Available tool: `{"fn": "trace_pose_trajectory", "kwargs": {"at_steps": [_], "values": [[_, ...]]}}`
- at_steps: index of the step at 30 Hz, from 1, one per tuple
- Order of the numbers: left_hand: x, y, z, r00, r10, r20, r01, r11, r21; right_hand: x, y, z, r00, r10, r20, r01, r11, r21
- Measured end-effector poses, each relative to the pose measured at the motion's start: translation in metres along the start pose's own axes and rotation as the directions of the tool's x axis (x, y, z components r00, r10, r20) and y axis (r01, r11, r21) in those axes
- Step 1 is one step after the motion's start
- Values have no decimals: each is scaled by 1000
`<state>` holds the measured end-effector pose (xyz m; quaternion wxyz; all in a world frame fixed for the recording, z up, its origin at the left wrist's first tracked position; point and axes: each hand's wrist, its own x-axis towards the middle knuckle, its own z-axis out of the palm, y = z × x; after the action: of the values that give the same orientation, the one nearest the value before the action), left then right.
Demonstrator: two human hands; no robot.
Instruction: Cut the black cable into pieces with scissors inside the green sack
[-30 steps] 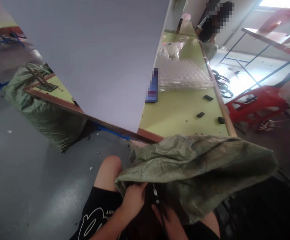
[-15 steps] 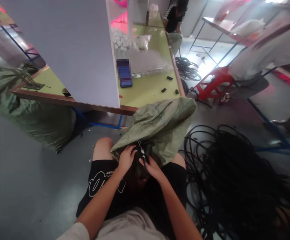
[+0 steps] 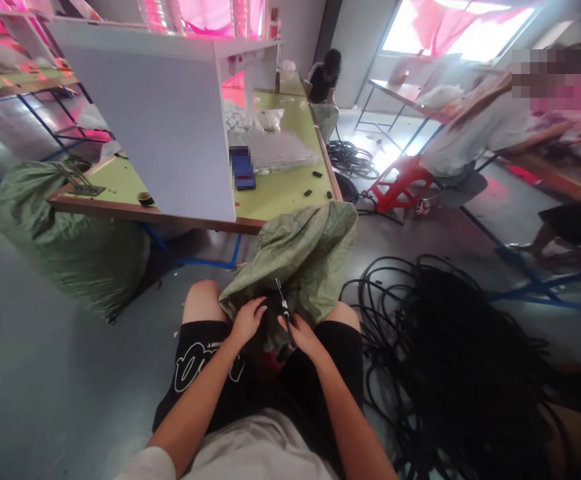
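Right hand pinching cable, wires already bare. Left hand by sack, grip unclear. Cable heap near right, undone.

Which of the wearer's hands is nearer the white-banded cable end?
Right. The right hand holds the cable just behind its white-banded end; the left hand is left of that end, by the green sack.
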<state>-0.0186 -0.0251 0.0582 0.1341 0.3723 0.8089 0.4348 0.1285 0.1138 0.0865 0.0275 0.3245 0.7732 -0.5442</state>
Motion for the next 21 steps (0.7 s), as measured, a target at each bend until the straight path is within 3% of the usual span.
{"fn": "trace_pose_trajectory", "kwargs": {"at_steps": [7, 13, 16, 21], "values": [[2, -5, 1, 999, -44, -8, 44, 997, 55, 3, -1, -4, 996, 88, 24, -83, 981, -177], [4, -9, 1, 981, -173, -93, 177, 984, 32, 5, -2, -5, 999, 38, 6, -34, 950, -311], [4, -8, -1, 972, -208, -110, 214, 976, 48, 4, -1, -3, 999, 5, 40, 7, 953, -302], [1, 1, 1, 992, -18, 121, 12, 998, 54, 2, 3, -3, 992, -35, 121, 54, 986, -158]]}}
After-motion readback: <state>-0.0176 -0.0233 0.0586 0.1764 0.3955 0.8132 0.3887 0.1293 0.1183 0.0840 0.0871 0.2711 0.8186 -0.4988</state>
